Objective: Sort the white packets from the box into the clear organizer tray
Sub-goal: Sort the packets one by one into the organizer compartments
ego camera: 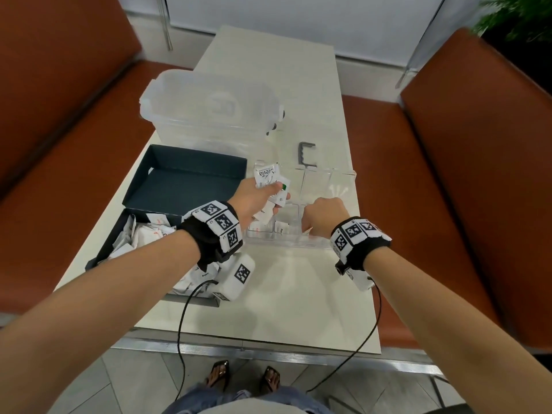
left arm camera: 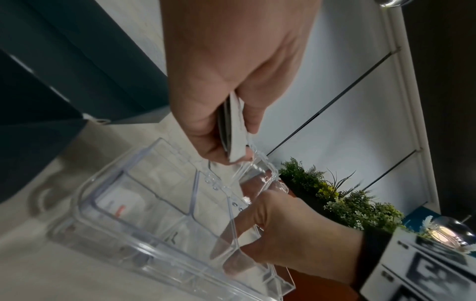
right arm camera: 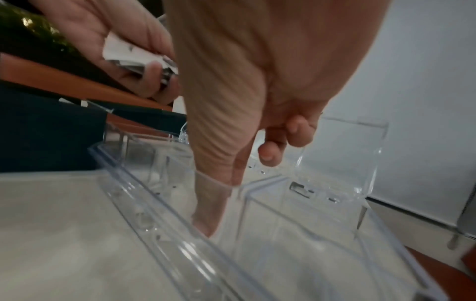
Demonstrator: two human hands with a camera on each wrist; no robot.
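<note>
Most white packets still sit in the dark box by the table's left edge. A few lie in the clear organizer tray beside it. The left hand grips a small bunch over the tray, while the right hand, fingers curled, pokes into a slot; the job looks just begun.

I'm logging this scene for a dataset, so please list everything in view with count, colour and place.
White paper packets in the dark box: many, white, loose pile, near left.
Dark cardboard box: one, navy, open, table's left.
Clear plastic organizer tray: one, transparent, compartmented, right of box; a few packets inside.
Frosted plastic storage bin: one, translucent, behind box.
Grey handle-shaped clip: one, behind tray.
White table: one, between benches.
Orange-brown benches: two, either side.
Green plant: far right corner.
White packets bunch: several, in left hand.
Left hand: grips packets over tray.
Right hand: fingers curled, thumb inside tray's compartment.
</note>
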